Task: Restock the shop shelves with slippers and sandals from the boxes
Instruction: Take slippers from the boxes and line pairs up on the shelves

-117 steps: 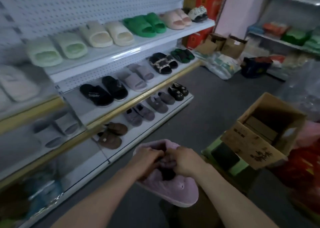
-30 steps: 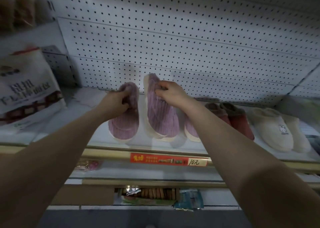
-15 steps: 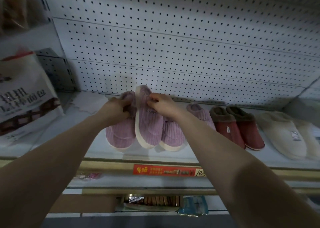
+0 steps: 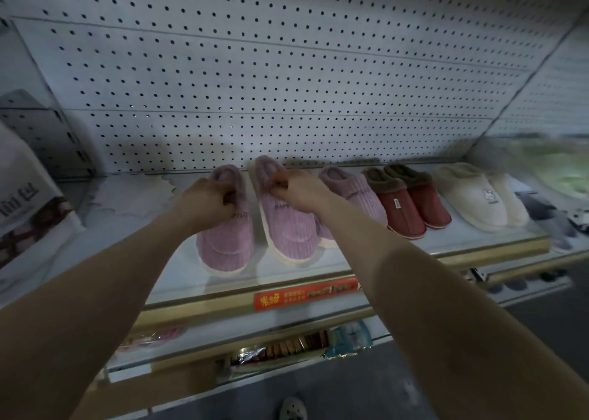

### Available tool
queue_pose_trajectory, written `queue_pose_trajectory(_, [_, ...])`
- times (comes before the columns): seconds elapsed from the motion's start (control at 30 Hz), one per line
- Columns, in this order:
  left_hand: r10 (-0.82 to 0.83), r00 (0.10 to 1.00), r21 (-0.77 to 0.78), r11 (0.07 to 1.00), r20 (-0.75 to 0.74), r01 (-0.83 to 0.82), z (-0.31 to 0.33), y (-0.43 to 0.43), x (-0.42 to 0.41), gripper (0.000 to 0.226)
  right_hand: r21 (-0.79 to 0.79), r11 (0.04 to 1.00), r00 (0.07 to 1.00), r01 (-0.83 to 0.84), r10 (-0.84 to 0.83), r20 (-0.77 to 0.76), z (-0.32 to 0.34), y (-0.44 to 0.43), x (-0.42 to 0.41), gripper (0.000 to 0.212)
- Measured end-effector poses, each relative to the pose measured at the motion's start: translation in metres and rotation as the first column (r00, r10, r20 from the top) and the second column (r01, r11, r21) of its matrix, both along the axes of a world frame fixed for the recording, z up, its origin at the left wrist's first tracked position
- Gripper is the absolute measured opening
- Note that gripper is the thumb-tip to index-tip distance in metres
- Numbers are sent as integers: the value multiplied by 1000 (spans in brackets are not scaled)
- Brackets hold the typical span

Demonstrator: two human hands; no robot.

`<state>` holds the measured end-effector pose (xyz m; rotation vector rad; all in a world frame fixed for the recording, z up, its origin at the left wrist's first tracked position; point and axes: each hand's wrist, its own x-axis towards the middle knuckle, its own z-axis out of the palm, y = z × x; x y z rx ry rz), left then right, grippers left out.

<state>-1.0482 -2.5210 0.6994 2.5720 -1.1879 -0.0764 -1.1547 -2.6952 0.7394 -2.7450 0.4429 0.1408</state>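
head view: both bare arms reach up from the lower corners of the frame to a white shelf [image 4: 134, 215] at mid-height, backed by a white pegboard [image 4: 255, 69] that fills the upper half.

the left hand [image 4: 207, 201] grips the fuzzy collar of the left pink slipper [image 4: 226, 244], its fingers [image 4: 228, 196] curled over the opening. this slipper lies flat on the shelf, just left of centre, toe toward the front edge.

the right hand [image 4: 299, 190] pinches the collar of the right pink slipper [image 4: 290, 228], fingers and thumb clamped on the rim. this slipper sits at the centre of the frame, tilted onto its side so the cream sole edge shows along its left. the two slippers lie just beside each other with a narrow gap between them.

right of centre, a third pink slipper [image 4: 357, 193] rests on the shelf, partly hidden behind the right wrist and forearm. further right stand a pair of red slippers [image 4: 411, 203] with brown lining, then a pair of cream slippers [image 4: 475, 199].

at the left edge a printed bag [image 4: 25, 206] leans on the shelf. a red price label [image 4: 306, 295] is fixed to the gold front rail below centre. on the lower shelf, snack packets [image 4: 287, 346] lie beneath it. the far right of the frame is blurred.
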Motion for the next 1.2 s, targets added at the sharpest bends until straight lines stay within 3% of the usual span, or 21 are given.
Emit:
queue_pose_trajectory(0.2, [-10,1000,8,1000,11,10,-10,12,5,29,22,996,996,83,-83,24,-25,28,13,36])
queue_pose_trajectory(0.43, [14,993,-71,997,-115,-22,-16,14,20,41,11,987,986,160,-160,40,-38,35,22,51])
queue_pose_trajectory(0.6, [-42,987,85,995,-153,55,-12,3,17,56,-32,974,974,223,-224,-33,-45,29,20,42])
queue_pose_trajectory(0.7, [-70,984,164,982,-166,97,-16,0,17,54,-70,987,982,144,-151,-115,-37,33,6,58])
queue_pose_trajectory(0.77, [-85,984,172,979,-159,113,-16,-1,17,52,-3,983,975,184,-183,-124,-38,34,-6,78])
queue_pose_trajectory(0.83, [-114,982,205,968,-153,144,-14,-5,16,52,38,977,972,209,-203,-122,-41,34,-14,85])
queue_pose_trajectory(1.0, [-83,994,307,946,-75,102,-11,-18,10,64,120,960,967,251,-244,-72,-35,27,-31,68])
queue_pose_trajectory(1.1, [-92,996,283,955,-2,88,-13,-22,9,70,101,948,953,302,-301,-28,-31,19,-42,62])
queue_pose_trajectory(1.2, [-122,992,245,961,-28,125,-9,-33,3,74,132,937,940,325,-335,67,-24,11,-56,49])
